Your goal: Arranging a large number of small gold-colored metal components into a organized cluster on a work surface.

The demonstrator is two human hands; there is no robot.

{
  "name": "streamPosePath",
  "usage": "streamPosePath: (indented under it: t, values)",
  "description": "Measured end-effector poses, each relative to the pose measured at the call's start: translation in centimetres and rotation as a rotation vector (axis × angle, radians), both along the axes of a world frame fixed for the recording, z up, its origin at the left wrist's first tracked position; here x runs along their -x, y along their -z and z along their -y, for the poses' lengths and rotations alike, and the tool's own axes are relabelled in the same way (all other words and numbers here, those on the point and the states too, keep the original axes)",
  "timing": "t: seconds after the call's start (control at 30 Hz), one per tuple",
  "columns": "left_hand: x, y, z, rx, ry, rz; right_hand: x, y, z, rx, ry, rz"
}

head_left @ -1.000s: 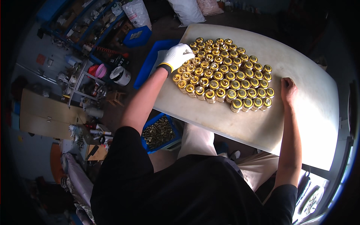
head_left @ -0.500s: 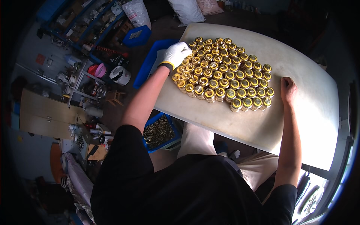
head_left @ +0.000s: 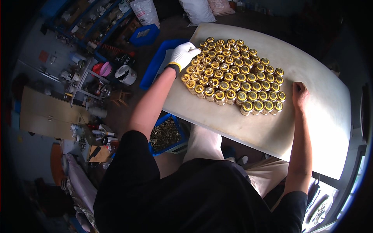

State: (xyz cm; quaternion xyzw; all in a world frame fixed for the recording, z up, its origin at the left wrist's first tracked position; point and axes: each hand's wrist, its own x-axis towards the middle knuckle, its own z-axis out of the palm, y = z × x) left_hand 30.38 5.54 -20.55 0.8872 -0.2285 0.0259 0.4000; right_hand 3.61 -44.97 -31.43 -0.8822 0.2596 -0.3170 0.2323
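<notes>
Several short brass-coloured cylinders (head_left: pixel 232 76) with yellow rims and round tops stand upright, packed in rows on a pale tabletop (head_left: pixel 237 126). Small pale or shiny bits sit on many tops towards the left; most right-hand tops look flat. My left hand (head_left: pixel 184 54), in a white knit glove, is at the cluster's far left edge. Its thumb and fingers are pinched together beside the outermost cylinders, and anything in the pinch is too small to see. To the right of the cluster, my bare right hand (head_left: pixel 300 95) rests curled on the tabletop, its palm hidden.
Beyond the table's left edge is a blue tray (head_left: pixel 152 70), with a blue bin (head_left: pixel 144 34) further off. Under the near left edge sits a blue crate (head_left: pixel 180 136) of small metallic parts. White sacks (head_left: pixel 197 12) lie past the far edge.
The whole view has shifted slightly. My left hand has drawn a little left from the cylinders, its fingers still pinched. My right hand stays curled in place.
</notes>
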Motion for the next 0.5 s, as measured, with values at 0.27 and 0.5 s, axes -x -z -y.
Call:
streamPosePath:
  t: [0.27,0.5]
  values:
    - [-0.68,-0.67,0.96,-0.332,0.051,0.104,0.01,0.15,0.15,0.014,-0.009,0.028]
    - [-0.29,-0.64,0.84,-0.339,0.127,0.309,-0.02,0.17,0.3,0.021,-0.023,0.009]
